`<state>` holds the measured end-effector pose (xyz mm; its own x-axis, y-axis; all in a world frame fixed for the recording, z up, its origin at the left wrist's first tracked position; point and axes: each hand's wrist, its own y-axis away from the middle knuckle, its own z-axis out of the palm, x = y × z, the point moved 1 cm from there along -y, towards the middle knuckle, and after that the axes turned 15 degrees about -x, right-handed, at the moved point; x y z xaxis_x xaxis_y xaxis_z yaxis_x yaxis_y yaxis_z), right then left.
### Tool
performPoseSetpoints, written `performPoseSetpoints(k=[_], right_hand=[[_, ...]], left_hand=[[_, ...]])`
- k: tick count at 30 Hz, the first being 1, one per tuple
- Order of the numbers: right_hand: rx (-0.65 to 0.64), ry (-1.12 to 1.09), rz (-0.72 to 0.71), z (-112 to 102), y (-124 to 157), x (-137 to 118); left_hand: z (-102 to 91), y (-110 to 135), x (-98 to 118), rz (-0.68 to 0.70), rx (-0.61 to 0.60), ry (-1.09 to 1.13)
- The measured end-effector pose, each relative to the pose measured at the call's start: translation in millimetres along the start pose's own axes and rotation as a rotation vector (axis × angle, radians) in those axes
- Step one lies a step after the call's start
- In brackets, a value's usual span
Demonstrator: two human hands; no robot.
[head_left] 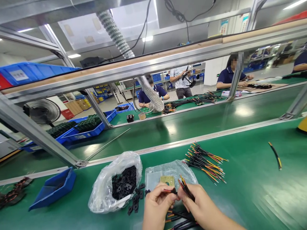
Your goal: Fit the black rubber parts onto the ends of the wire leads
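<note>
My left hand point(157, 204) pinches a black cable end point(173, 191) with a short red wire showing; a small black piece seems to sit at the fingertips. Close beside it, my right hand point(201, 204) is closed around several short black cables point(187, 188) with orange, red and yellow wire ends, its fingertips nearly meeting the left ones. More black cables point(181, 220) lie under my hands. Behind them, a yellowish square piece point(167, 180) rests on a clear plastic bag point(153, 174). To the left, an open clear bag point(100, 191) holds many small black plastic parts point(124, 183), some spilled beside it.
A pile of wired cables point(206, 161) lies behind my right hand, and a single cable point(275, 156) farther right. A blue bin point(54, 188) stands at left. A metal frame rail point(168, 145) crosses behind. Co-workers sit beyond a green conveyor point(203, 119).
</note>
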<state>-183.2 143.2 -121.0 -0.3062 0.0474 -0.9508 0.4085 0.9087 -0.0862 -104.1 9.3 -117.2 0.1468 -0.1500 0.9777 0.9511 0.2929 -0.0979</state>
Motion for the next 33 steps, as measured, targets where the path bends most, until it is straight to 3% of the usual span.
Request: performPoseSetpoints(k=[3,7,18,21,27,33], right_hand=[[0.034,0.122,-0.032,2,2,3],[0.026,0.113,-0.028,6,3,5],[-0.015,-0.316,0.139,-7,-7,6],[-0.020,-0.255,0.110,-6,-6,4],[0.033,0.011,-0.042,5,2,-5],[0.008,-0.018,-0.010,7,2,1]], left_hand=[[1.8,0,-5,-0.006,-0.029,0.050],[1.6,0,-13,-0.050,-0.085,0.061],[-9.1,-3,9,-0.158,-0.050,0.079],[-11.8,-6,3,-0.149,-0.101,0.033],[-6.2,-2,0,0.016,-0.242,-0.145],[-1.3,2,4,0.020,-0.264,-0.275]])
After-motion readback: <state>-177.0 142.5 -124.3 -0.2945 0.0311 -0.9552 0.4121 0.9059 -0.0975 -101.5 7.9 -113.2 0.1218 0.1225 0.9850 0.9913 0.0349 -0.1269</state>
